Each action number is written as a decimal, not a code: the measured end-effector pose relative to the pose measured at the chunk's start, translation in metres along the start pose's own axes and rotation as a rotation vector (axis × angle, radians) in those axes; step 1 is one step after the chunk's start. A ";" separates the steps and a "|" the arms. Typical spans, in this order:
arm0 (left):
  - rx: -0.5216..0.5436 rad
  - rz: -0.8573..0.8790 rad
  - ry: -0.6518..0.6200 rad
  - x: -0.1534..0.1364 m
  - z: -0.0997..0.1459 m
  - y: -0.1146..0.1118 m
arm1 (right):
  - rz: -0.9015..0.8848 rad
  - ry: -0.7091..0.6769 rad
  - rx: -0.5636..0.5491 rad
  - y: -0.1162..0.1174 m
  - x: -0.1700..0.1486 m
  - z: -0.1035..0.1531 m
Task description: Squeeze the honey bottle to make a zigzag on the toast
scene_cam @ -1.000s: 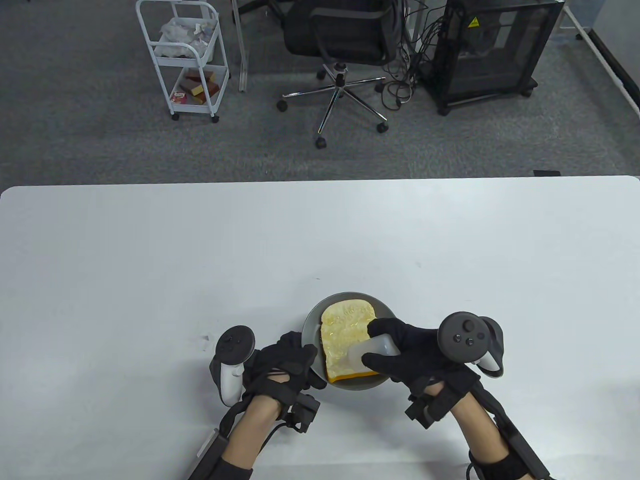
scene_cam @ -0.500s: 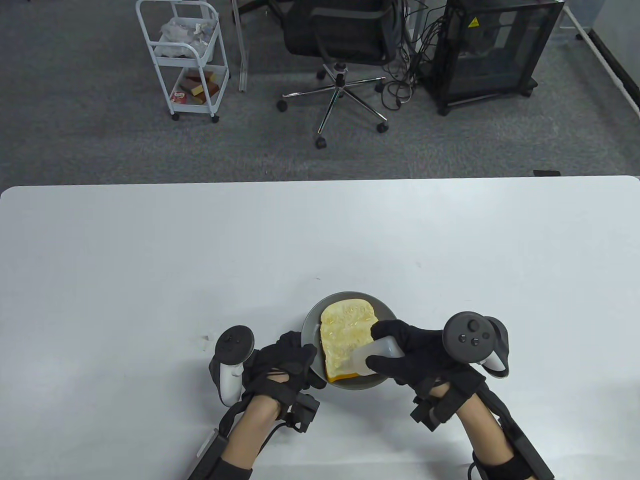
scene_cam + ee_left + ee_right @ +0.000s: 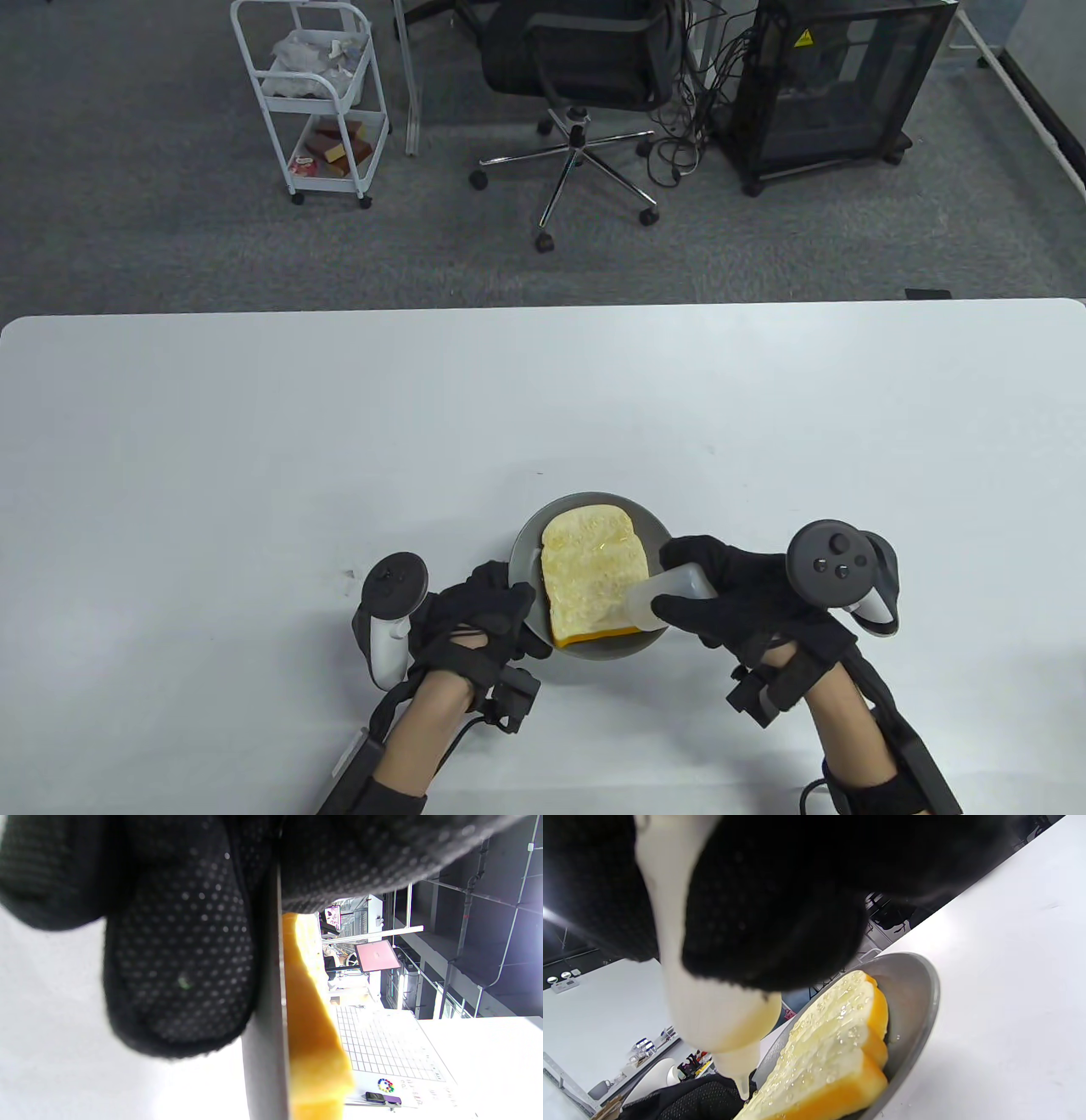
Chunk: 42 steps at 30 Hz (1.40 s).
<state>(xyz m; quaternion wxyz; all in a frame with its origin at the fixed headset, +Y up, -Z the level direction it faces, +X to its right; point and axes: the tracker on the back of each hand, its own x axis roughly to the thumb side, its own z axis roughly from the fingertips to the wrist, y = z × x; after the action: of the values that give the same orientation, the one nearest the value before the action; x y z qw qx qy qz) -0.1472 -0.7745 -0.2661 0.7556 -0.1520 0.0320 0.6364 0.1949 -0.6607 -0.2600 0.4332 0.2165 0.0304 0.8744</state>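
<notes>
A slice of toast (image 3: 592,577) with glossy honey on top lies on a grey plate (image 3: 649,531) near the table's front edge. My right hand (image 3: 738,598) grips a translucent squeeze bottle (image 3: 670,594), tilted with its nozzle over the toast's near right corner. In the right wrist view the bottle (image 3: 712,1001) points its nozzle down just above the toast (image 3: 835,1048), on the plate (image 3: 916,1005). My left hand (image 3: 484,615) holds the plate's left rim; in the left wrist view its fingers (image 3: 178,976) lie against the plate (image 3: 265,1052) beside the toast (image 3: 314,1035).
The white table (image 3: 254,441) stretches wide on all sides of the plate. Beyond its far edge stand a white cart (image 3: 314,93), an office chair (image 3: 585,76) and a black cabinet (image 3: 840,85) on grey carpet.
My right hand has moved the bottle to the right and slightly nearer, off the toast's middle toward its near right corner. The left hand has stayed on the plate's rim.
</notes>
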 end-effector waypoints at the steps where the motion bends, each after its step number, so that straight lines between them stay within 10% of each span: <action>1: 0.000 0.001 0.000 0.000 0.000 0.000 | -0.004 0.002 0.000 -0.002 -0.001 0.000; 30: 0.024 0.043 0.002 0.000 0.000 0.009 | -0.004 0.068 -0.022 -0.035 -0.022 0.009; 42: 0.035 0.065 0.030 -0.005 -0.009 0.014 | -0.308 0.016 -0.196 -0.051 -0.050 0.012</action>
<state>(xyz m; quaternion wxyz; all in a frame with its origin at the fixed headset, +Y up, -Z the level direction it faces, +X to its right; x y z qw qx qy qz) -0.1601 -0.7793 -0.2759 0.7364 -0.1471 0.0594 0.6577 0.2639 -0.6689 -0.2791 0.5806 0.1589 -0.0187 0.7983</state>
